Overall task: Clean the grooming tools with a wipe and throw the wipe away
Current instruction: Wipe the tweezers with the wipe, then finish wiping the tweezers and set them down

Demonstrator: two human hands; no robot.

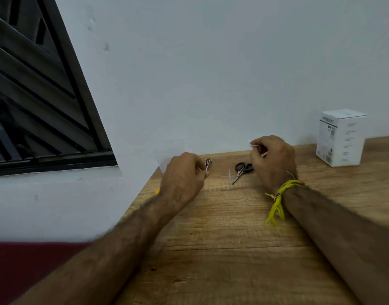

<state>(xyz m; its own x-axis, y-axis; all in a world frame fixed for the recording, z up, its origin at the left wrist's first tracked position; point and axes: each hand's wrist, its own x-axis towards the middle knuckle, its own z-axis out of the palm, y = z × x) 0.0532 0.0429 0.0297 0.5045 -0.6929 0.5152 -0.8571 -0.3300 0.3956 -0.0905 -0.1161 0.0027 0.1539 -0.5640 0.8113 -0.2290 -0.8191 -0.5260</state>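
Small black-handled scissors (243,169) lie on the wooden table (222,227) near the wall. A metal nail clipper (208,162) lies to their left, and a small pale tool (229,176) lies between them. My left hand (183,177) hovers just left of the clipper with its fingers curled, pinching a thin white sliver (199,168). My right hand (274,160) is raised above the scissors' handles. It pinches a thin white strip (264,154) between thumb and fingers. Whether these white bits are a wipe is too blurred to tell.
A white cardboard box (341,137) stands at the back right of the table. The pale wall runs along the table's far and left edges, with a barred window (35,95) at upper left. A yellow thread band (279,194) circles my right wrist.
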